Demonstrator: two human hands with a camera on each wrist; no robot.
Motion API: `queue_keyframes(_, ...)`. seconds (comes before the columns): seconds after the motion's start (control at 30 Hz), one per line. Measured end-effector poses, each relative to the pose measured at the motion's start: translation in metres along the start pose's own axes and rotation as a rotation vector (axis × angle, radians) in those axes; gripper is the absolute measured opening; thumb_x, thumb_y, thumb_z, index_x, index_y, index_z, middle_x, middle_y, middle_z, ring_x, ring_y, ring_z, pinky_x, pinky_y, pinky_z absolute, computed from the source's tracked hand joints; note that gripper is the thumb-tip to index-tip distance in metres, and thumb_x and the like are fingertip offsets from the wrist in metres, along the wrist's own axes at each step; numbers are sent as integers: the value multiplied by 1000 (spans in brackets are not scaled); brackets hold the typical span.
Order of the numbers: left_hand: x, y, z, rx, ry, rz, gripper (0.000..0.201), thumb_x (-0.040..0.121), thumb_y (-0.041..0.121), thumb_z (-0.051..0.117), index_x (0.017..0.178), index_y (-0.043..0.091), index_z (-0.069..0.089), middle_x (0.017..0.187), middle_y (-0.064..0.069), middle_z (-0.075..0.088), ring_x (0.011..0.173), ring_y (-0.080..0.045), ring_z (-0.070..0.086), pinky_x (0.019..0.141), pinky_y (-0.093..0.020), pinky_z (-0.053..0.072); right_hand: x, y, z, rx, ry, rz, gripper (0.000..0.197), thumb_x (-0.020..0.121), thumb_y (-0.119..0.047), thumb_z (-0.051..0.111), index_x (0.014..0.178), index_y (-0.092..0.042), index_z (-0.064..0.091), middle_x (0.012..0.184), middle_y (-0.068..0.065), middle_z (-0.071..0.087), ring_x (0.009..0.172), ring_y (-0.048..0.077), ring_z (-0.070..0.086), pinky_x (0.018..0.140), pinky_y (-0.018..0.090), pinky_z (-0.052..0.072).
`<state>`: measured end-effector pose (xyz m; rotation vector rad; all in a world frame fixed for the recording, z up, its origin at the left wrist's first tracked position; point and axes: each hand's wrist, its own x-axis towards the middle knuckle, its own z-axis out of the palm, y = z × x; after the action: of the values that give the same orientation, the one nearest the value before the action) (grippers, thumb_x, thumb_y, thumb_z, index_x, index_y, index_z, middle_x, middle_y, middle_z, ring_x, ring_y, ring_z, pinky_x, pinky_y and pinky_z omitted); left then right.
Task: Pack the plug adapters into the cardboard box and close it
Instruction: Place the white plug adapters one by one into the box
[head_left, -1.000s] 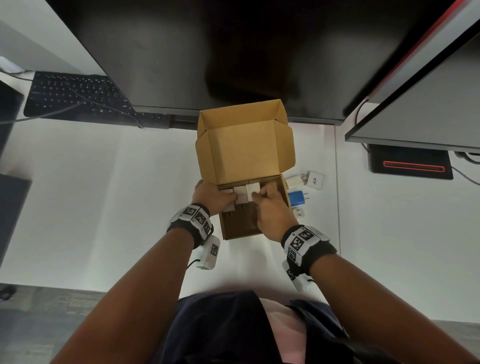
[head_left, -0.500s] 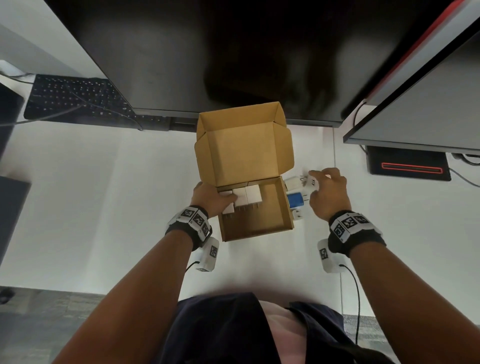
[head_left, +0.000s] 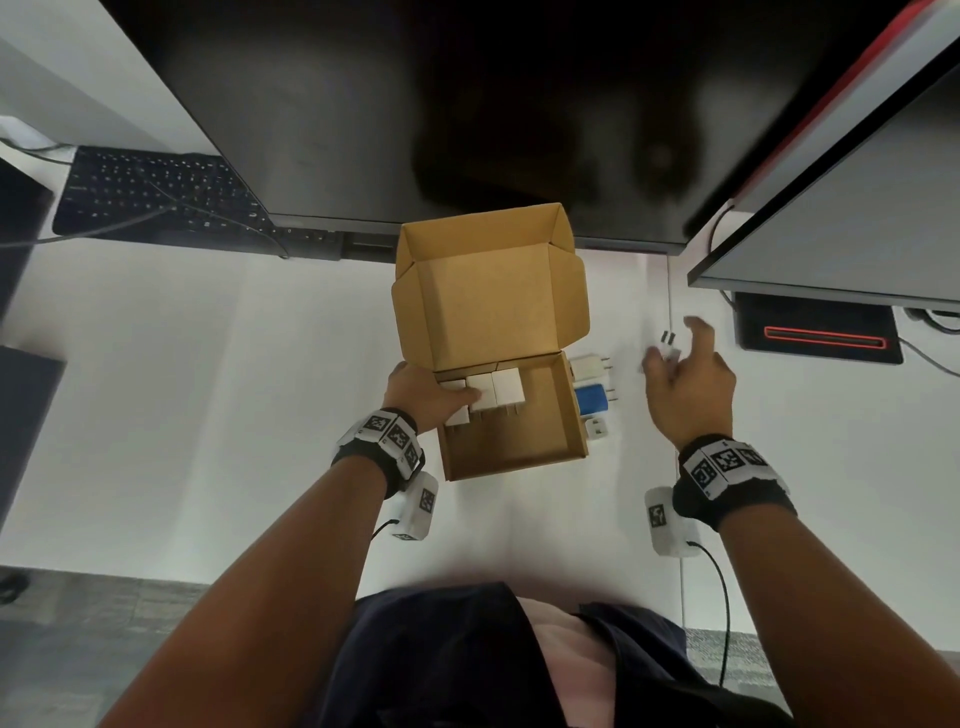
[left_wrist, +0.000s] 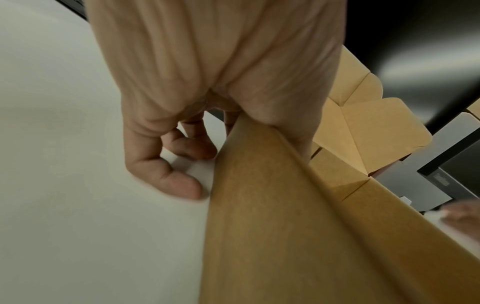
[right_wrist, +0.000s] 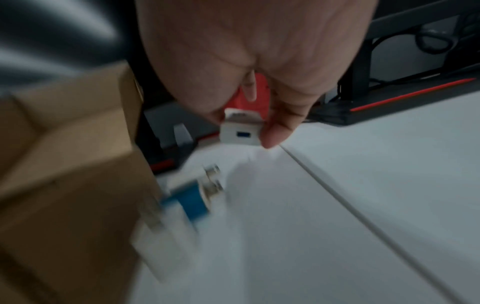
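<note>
An open cardboard box (head_left: 519, 452) sits on the white desk, its lid (head_left: 488, 306) standing up at the back. Three white plug adapters (head_left: 493, 392) stand in a row inside, along the far wall. My left hand (head_left: 426, 395) grips the box's left wall (left_wrist: 259, 205), thumb inside and fingers (left_wrist: 179, 185) curled outside on the desk. My right hand (head_left: 685, 384) is lifted to the right of the box and pinches a white adapter (head_left: 667, 348) (right_wrist: 240, 128), prongs up. A cream adapter (head_left: 589, 366), a blue adapter (head_left: 592, 399) (right_wrist: 192, 200) and a small white one (head_left: 595, 428) lie beside the box's right wall.
A large dark monitor (head_left: 467, 104) overhangs the box from behind. A second monitor (head_left: 857, 208) and a black base with a red light strip (head_left: 821, 338) are at the right. A black keyboard (head_left: 156, 197) lies at the far left. A desk seam (head_left: 675, 467) runs beside my right wrist.
My right hand left the box, reached right to the loose adapters, and now has a white one lifted off the desk. The left hand stayed on the box.
</note>
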<state>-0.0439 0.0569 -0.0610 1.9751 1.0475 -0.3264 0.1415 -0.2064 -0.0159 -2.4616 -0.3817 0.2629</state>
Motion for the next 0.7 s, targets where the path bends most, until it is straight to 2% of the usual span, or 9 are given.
queue_keyframes(0.07, 1, 2, -2, 13, -18, 10, 40, 73, 50, 75, 104, 26, 70, 107, 0, 72, 116, -27, 61, 96, -41, 54, -3, -20, -6, 77, 46, -78, 47, 95, -39, 54, 138, -26, 42, 95, 11, 68, 84, 22, 64, 80, 30, 48)
queue_keyframes(0.13, -2, 5, -5, 2, -34, 10, 15, 78, 34, 71, 82, 23, 63, 84, 0, 68, 102, -30, 66, 83, -37, 55, -12, -42, -8, 99, 20, -214, 39, 93, -34, 60, 129, -23, 54, 100, 8, 67, 80, 16, 64, 77, 28, 54)
queue_keyframes(0.2, -4, 6, -7, 0, -40, 8, 11, 81, 21, 67, 77, 17, 58, 77, -1, 64, 97, -32, 66, 75, -33, 49, -23, -59, -3, 140, -78, -283, 28, 88, -28, 66, 114, -21, 58, 98, 6, 65, 78, 11, 64, 71, 28, 59)
queue_keyframes(0.27, -6, 4, -7, 20, -45, 20, 8, 81, 17, 64, 76, 18, 56, 79, 0, 64, 99, -32, 64, 77, -34, 48, -32, -69, 6, 128, -192, -300, 25, 84, -27, 71, 102, -22, 55, 92, 3, 64, 77, 13, 64, 64, 32, 59)
queue_keyframes(0.37, -6, 2, -7, 18, -49, 25, 4, 82, 19, 63, 86, 19, 61, 87, -1, 66, 103, -32, 61, 81, -36, 49, -40, -72, 24, -81, -286, -332, 30, 82, -41, 70, 95, -23, 50, 84, 1, 62, 84, 20, 57, 61, 34, 51)
queue_keyframes(0.47, -5, 1, -7, 10, -42, 26, 10, 83, 21, 63, 92, 16, 64, 93, -4, 68, 105, -32, 61, 83, -36, 48, -46, -75, 38, -324, -293, -384, 31, 83, -43, 66, 99, -19, 57, 91, 4, 62, 98, 26, 50, 67, 34, 48)
queue_keyframes(0.57, -4, 0, -7, 7, -44, 22, 10, 82, 25, 64, 91, 20, 63, 99, -6, 69, 108, -32, 60, 85, -36, 48, -47, -83, 49, -607, -270, -461, 31, 84, -42, 64, 103, -17, 67, 103, 6, 63, 103, 31, 50, 78, 42, 51)
queue_keyframes(0.7, -4, -1, -6, 19, -31, 32, 14, 83, 25, 65, 94, 16, 63, 100, -6, 69, 108, -30, 59, 86, -34, 47, -42, -99, 62, -823, -288, -463, 19, 84, -34, 64, 93, -20, 72, 106, 8, 64, 106, 36, 50, 83, 47, 46)
